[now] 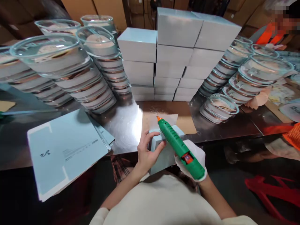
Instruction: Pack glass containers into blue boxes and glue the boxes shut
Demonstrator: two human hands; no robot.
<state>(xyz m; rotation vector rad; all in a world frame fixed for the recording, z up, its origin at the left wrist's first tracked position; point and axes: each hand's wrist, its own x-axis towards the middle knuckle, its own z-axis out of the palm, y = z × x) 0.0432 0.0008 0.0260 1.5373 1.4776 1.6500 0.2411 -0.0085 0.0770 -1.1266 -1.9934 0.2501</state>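
In my gloved right hand (196,157) is a green glue gun (177,142), its orange nozzle pointing up and away from me. The nozzle tip hangs over the raised flap of a light blue box (164,157) at the table edge. My bare left hand (148,150) grips the left side of this box, thumb and fingers bent over its top corner. Part of the box lies hidden behind the glue gun and my right hand. Beneath its far side is a brown cardboard sheet (187,120) on the metal table (124,125).
Straight ahead stands a stack of pale boxes (175,59). Tall stacks of clear round containers rise at left (77,78) and right (248,78). Flat blue box blanks (70,150) overhang the table's front left edge. A person in orange (269,34) is at far right, above a red stool (276,193).
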